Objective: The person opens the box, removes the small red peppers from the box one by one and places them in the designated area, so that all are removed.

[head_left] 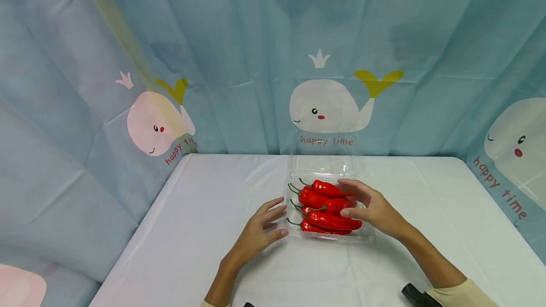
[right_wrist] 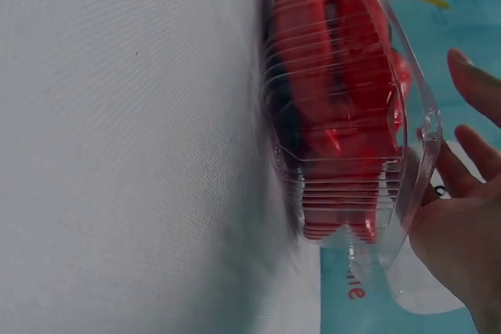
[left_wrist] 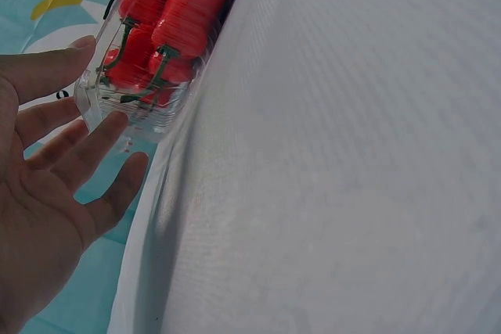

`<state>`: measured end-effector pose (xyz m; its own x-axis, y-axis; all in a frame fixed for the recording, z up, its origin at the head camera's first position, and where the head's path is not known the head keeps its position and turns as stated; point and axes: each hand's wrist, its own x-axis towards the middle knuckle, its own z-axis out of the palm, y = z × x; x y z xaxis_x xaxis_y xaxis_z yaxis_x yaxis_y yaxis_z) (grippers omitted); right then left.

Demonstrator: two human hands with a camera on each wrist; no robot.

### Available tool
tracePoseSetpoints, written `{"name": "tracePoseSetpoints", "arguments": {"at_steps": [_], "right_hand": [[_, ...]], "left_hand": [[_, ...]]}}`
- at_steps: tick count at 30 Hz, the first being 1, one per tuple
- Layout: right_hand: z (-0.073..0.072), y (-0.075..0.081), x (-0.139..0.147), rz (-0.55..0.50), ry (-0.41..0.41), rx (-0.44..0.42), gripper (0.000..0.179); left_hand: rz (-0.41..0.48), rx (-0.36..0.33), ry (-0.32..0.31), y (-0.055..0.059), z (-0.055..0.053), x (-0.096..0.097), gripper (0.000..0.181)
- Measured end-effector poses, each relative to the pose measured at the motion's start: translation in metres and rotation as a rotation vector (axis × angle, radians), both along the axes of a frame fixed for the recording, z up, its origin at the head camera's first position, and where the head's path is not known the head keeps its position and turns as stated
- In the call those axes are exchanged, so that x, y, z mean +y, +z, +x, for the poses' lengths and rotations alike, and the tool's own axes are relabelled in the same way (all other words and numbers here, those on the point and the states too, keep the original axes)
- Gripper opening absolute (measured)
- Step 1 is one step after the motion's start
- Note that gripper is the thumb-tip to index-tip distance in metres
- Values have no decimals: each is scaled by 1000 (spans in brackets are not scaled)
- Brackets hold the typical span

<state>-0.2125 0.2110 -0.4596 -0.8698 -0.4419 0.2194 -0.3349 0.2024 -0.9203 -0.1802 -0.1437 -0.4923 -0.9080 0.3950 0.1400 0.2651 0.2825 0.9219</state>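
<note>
Several red chili peppers [head_left: 333, 221] with green stems lie in a clear plastic clamshell box [head_left: 360, 238] on the table. The box's transparent lid [head_left: 324, 162] stands raised at the back. At the box's left side is my left hand [head_left: 258, 231], fingers spread and fairly straight, fingertips close to the wall; whether they touch it I cannot tell. My right hand [head_left: 377, 207] reaches over the right edge, its thumb and fingers apart above the peppers' tips. In the right wrist view the peppers [right_wrist: 301, 44] show through the ribbed wall of the box [right_wrist: 427, 123].
A white cloth covers the table [head_left: 179, 250]. Behind it hangs a blue curtain [head_left: 239, 60] printed with whales. A black device [head_left: 420, 296] sits by the right sleeve [head_left: 460, 293].
</note>
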Motion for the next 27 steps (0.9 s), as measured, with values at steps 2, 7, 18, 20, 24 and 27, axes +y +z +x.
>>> {"name": "tracePoseSetpoints", "arguments": {"at_steps": [2,7,18,20,24,27], "right_hand": [[0,0,-1,13,0,-17,72],[-2,0,-1,55,-6,-33,71],[-8,0,-3,116,-12,-46,67],[-9,1,-3,130,-11,-47,66],[-11,2,-6,160,-11,-44,65],[-11,3,-8,175,-9,-52,63]], "left_hand": [[-1,0,1,0,0,0,64],[-2,3,2,0,0,0,64],[-2,-1,2,1,1,0,64],[0,-1,2,0,1,0,64],[5,2,0,0,0,0,64],[9,2,-2,0,0,0,64]]}}
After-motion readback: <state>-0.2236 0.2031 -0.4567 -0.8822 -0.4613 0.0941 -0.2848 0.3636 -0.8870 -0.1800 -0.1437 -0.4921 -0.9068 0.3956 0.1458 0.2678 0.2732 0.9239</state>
